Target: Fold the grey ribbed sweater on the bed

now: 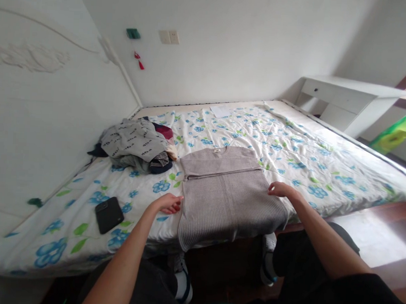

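Observation:
A grey ribbed sweater [226,192] lies flat on the bed, sleeves folded in, its hem hanging over the near edge. My left hand [168,203] rests at the sweater's left edge, fingers curled against the fabric. My right hand [281,189] is at the sweater's right edge, fingers bent and pinching the knit there.
The bed has a white floral sheet [291,152]. A pile of clothes [138,146] lies at the left by the headboard [38,116]. A black phone [109,214] rests near the front left. A white paper [220,110] sits at the far side. A white desk [348,100] stands at the right.

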Motion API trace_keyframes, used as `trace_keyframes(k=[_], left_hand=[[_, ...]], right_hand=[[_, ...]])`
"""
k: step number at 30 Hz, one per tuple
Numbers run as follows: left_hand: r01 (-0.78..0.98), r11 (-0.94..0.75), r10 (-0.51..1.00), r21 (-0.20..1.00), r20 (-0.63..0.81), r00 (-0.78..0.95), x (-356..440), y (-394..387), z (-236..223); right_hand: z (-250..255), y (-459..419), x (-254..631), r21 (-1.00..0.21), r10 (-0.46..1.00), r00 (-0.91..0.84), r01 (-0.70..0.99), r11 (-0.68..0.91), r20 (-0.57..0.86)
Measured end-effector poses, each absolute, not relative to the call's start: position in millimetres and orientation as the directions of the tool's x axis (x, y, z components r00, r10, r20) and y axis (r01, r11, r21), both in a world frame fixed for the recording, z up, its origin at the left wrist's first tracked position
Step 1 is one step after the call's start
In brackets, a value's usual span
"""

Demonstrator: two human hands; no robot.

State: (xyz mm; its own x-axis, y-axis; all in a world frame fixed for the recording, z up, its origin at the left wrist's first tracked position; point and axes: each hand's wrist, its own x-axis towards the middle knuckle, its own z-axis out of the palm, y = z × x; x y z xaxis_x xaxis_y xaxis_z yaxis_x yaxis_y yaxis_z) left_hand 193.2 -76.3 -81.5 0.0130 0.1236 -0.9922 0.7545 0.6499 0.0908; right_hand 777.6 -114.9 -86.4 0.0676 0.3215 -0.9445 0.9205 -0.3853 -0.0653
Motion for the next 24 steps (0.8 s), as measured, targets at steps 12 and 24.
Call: trace_keyframes(k=[12, 24], left_hand=[[0.940, 0.341, -0.082, 0.025, -0.995, 0.057, 210, -65, -90], [0.995, 0.063, 0.587, 0.073, -0.809, 0.022, 226, -19, -106]], right_hand=[[-106, -102, 734, -0.226, 0.365, -0.144, 0.955, -0.193, -0.920], [-130, -91, 729, -0.208, 0.312, -0.154, 0.967, -0.146, -0.937]])
